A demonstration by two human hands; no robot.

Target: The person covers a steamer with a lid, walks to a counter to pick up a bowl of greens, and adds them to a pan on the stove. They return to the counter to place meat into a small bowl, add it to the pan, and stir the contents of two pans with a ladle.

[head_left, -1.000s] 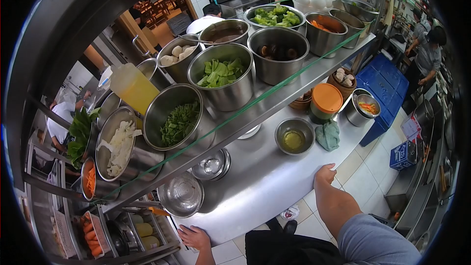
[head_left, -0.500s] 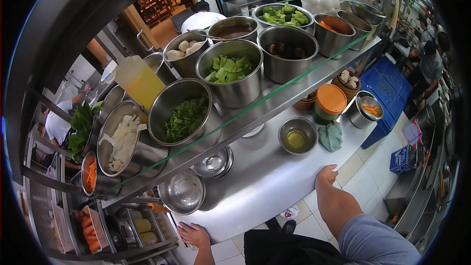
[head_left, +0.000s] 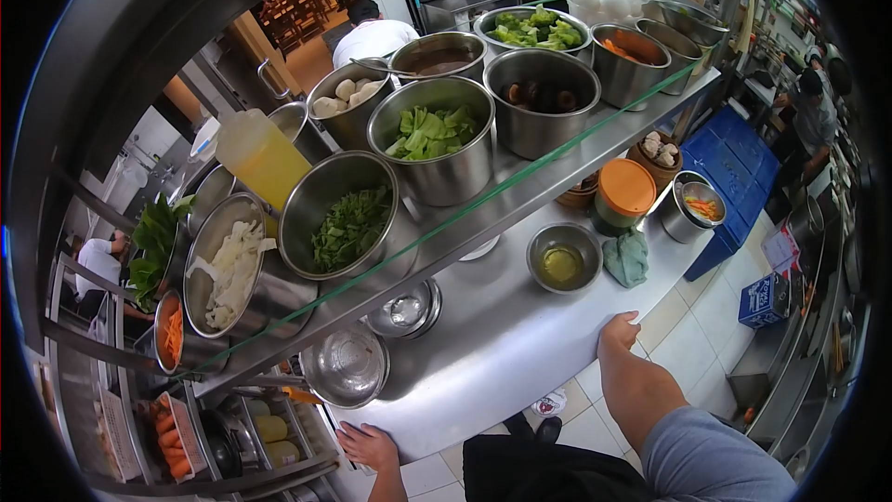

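My left hand lies on the front left corner of the steel counter, fingers stretched out and holding nothing. Close to it stands a shallow steel bowl, with stacked metal bowls behind. My right hand leans on the counter's front edge at the right, with nothing visible in it; its fingers show only in part and look loosely extended. Beyond that hand are a crumpled green cloth and a steel bowl of yellowish liquid.
A raised shelf with a glass edge crosses above the counter, bearing steel pots of greens, lettuce and broccoli. An orange-lidded tub stands at the counter's far right, near a blue bin. Co-workers stand farther off.
Both my hands stay where they were on the counter. In the background, the co-workers at the left and behind the shelf have shifted slightly. The view has barely moved.
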